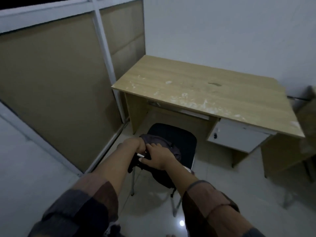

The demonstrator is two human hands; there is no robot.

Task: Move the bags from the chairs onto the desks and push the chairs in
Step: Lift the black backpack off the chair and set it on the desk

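A dark backpack (168,149) lies on a black chair (181,135) with metal legs, pulled out in front of a light wooden desk (201,88). Both my arms reach down to the bag's near end. My left hand (135,145) is curled down into the bag's top, its fingers hidden in the fabric. My right hand (156,156) lies on the bag, fingers bent over the fabric and thumb pointing left. A small white piece shows between the two hands.
A white drawer unit (239,137) hangs under the desk's right side. A tan partition with a white frame (56,79) runs along the left. Part of another piece of furniture (307,117) shows at the right edge. The floor is glossy white tile.
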